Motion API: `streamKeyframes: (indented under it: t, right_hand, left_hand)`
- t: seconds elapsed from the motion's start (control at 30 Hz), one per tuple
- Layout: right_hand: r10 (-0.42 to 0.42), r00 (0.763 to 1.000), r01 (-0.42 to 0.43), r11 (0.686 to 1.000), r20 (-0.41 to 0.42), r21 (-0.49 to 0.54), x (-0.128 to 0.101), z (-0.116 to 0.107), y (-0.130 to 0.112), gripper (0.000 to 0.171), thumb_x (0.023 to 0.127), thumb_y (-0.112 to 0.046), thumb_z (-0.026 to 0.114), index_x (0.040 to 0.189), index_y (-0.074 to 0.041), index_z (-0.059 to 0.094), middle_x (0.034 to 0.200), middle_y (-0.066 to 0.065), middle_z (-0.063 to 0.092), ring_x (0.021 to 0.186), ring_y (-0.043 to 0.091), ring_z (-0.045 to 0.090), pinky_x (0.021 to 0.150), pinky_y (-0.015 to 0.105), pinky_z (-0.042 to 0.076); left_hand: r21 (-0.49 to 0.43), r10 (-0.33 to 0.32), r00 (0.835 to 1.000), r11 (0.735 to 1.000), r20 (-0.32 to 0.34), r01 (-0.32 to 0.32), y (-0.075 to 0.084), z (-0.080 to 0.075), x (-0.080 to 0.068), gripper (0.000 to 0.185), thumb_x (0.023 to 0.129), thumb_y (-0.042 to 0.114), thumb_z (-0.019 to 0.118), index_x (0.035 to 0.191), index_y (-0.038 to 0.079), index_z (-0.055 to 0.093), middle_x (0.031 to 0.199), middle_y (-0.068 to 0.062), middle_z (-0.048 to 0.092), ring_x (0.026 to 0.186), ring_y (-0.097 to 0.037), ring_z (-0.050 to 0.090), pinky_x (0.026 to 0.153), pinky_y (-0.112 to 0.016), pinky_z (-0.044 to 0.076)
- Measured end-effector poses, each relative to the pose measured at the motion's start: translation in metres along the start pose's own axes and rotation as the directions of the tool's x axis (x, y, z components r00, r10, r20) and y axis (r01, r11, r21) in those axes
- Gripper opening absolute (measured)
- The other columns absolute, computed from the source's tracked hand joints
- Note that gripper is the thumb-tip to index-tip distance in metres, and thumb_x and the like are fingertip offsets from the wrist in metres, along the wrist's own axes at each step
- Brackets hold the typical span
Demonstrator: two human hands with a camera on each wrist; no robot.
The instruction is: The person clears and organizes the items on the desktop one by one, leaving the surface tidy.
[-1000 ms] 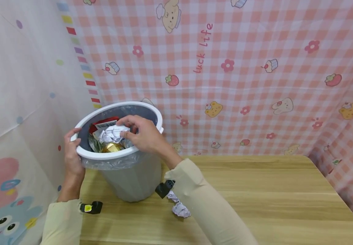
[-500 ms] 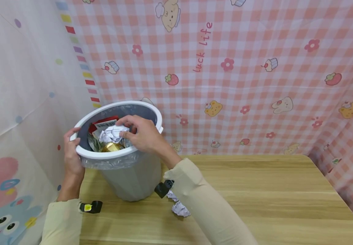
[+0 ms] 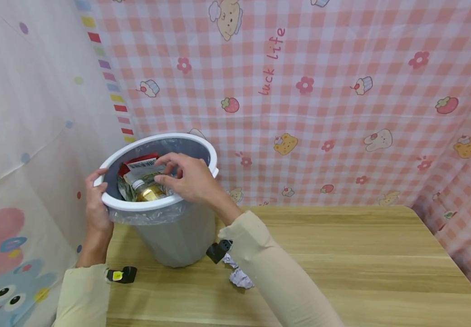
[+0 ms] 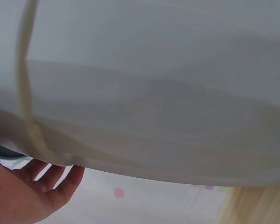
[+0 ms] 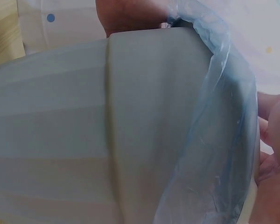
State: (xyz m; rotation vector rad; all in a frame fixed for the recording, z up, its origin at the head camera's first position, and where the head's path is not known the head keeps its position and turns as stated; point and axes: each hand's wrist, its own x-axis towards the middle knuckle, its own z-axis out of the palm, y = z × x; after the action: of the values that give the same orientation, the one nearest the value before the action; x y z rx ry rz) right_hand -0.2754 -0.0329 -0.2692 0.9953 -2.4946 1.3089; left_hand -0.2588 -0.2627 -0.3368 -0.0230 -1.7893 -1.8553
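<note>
A grey trash can (image 3: 178,245) with a white rim and a clear plastic liner (image 3: 145,218) leans toward me on the table. My left hand (image 3: 98,204) grips its rim at the left, thumb over the edge; the left wrist view shows those fingers (image 4: 72,182) against the can's side. Over the opening hovers my right hand (image 3: 192,179), its fingers loosely bent and thumb apart, with nothing seen between them. Inside the can lie a bottle (image 3: 149,194) with golden liquid and a white cap, and a red packet (image 3: 147,158) with a barcode label. My right hand hides part of the contents.
Crumpled paper balls (image 3: 241,278) lie on the wooden table (image 3: 341,268) right of the can, partly behind my right sleeve (image 3: 278,272). A patterned cloth (image 3: 301,113) hangs behind the table, and a white printed cloth (image 3: 47,136) at the left.
The white crumpled paper by my right fingers has gone from view; the bottle's cap and more of the packet now show. Left hand and can stay put.
</note>
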Motion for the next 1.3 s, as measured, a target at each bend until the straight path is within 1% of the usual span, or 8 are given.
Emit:
streamKeyframes:
  t: [0.23, 0.47, 0.5, 0.6, 0.77, 1.0, 1.17, 1.3]
  right_hand:
    - [-0.030, 0.999, 0.031, 0.999, -0.026, 0.018, -0.001, 0.000, 0.001, 0.029, 0.094, -0.033, 0.067, 0.122, -0.022, 0.065, 0.094, -0.013, 0.062, 0.069, 0.010, 0.053, 0.059, 0.025, 0.040]
    - [-0.049, 0.997, 0.056, 0.989, -0.055, 0.136, -0.005, -0.001, 0.005, 0.026, 0.095, -0.030, 0.066, 0.120, -0.021, 0.065, 0.094, -0.008, 0.064, 0.064, 0.014, 0.051, 0.055, 0.025, 0.039]
    - [-0.052, 0.997, 0.061, 0.986, -0.059, 0.157, -0.005, -0.001, 0.006, 0.026, 0.096, -0.028, 0.065, 0.120, -0.020, 0.065, 0.095, -0.007, 0.064, 0.064, 0.014, 0.051, 0.054, 0.025, 0.039]
    - [-0.063, 0.995, 0.079, 0.975, -0.080, 0.210, -0.006, -0.001, 0.007, 0.024, 0.097, -0.026, 0.064, 0.119, -0.018, 0.065, 0.095, -0.004, 0.063, 0.066, 0.014, 0.051, 0.058, 0.025, 0.041]
    - [-0.071, 0.987, 0.109, 0.955, -0.145, 0.277, -0.008, -0.001, 0.009, 0.022, 0.096, -0.021, 0.064, 0.117, -0.015, 0.066, 0.093, 0.000, 0.063, 0.067, 0.014, 0.050, 0.061, 0.024, 0.040]
    - [-0.115, 0.972, 0.186, 0.909, -0.205, 0.373, -0.013, -0.001, 0.012, 0.026, 0.095, -0.011, 0.064, 0.120, -0.008, 0.063, 0.091, 0.007, 0.063, 0.065, 0.012, 0.048, 0.060, 0.023, 0.040]
    - [-0.110, 0.967, 0.202, 0.881, -0.230, 0.428, -0.020, -0.004, 0.017, 0.028, 0.095, -0.006, 0.063, 0.122, -0.004, 0.061, 0.092, 0.010, 0.062, 0.069, 0.011, 0.050, 0.064, 0.023, 0.042]
    - [-0.097, 0.966, 0.200, 0.870, -0.240, 0.451, -0.026, -0.007, 0.021, 0.029, 0.094, -0.005, 0.062, 0.123, -0.003, 0.060, 0.092, 0.010, 0.061, 0.072, 0.011, 0.053, 0.066, 0.023, 0.044]
  left_hand:
    - [-0.007, 0.001, 1.000, 1.000, 0.010, -0.001, 0.000, 0.000, 0.000, 0.042, 0.101, 0.020, 0.026, 0.140, 0.016, 0.041, 0.154, -0.003, 0.027, 0.138, -0.021, 0.028, 0.119, -0.037, 0.017]
    - [0.007, 0.000, 0.999, 1.000, 0.033, 0.000, 0.001, 0.001, 0.000, 0.043, 0.102, 0.021, 0.026, 0.142, 0.017, 0.039, 0.154, -0.003, 0.026, 0.137, -0.021, 0.028, 0.119, -0.037, 0.020]
    - [0.007, 0.003, 0.999, 1.000, 0.033, -0.003, 0.001, 0.001, 0.001, 0.043, 0.102, 0.021, 0.026, 0.142, 0.017, 0.039, 0.154, -0.002, 0.027, 0.137, -0.020, 0.028, 0.119, -0.036, 0.020]
    - [-0.008, 0.010, 1.000, 1.000, 0.026, -0.010, 0.002, 0.002, 0.002, 0.042, 0.101, 0.020, 0.026, 0.141, 0.017, 0.040, 0.153, -0.002, 0.027, 0.137, -0.020, 0.028, 0.118, -0.035, 0.020]
    - [-0.015, 0.004, 1.000, 1.000, 0.020, -0.004, 0.002, 0.001, 0.003, 0.042, 0.101, 0.020, 0.026, 0.140, 0.018, 0.041, 0.153, -0.002, 0.027, 0.136, -0.020, 0.029, 0.118, -0.035, 0.020]
    - [0.010, -0.013, 1.000, 1.000, 0.025, 0.013, 0.000, -0.002, 0.001, 0.042, 0.101, 0.021, 0.026, 0.141, 0.020, 0.040, 0.154, -0.001, 0.027, 0.136, -0.020, 0.028, 0.118, -0.038, 0.020]
    - [0.022, -0.009, 1.000, 1.000, 0.024, 0.008, -0.001, -0.002, 0.000, 0.042, 0.101, 0.022, 0.026, 0.142, 0.020, 0.040, 0.154, -0.001, 0.026, 0.136, -0.021, 0.028, 0.118, -0.038, 0.020]
    - [0.025, -0.006, 1.000, 1.000, 0.022, 0.005, -0.001, -0.002, 0.000, 0.043, 0.101, 0.022, 0.026, 0.142, 0.019, 0.040, 0.154, -0.001, 0.027, 0.136, -0.021, 0.029, 0.118, -0.038, 0.021]
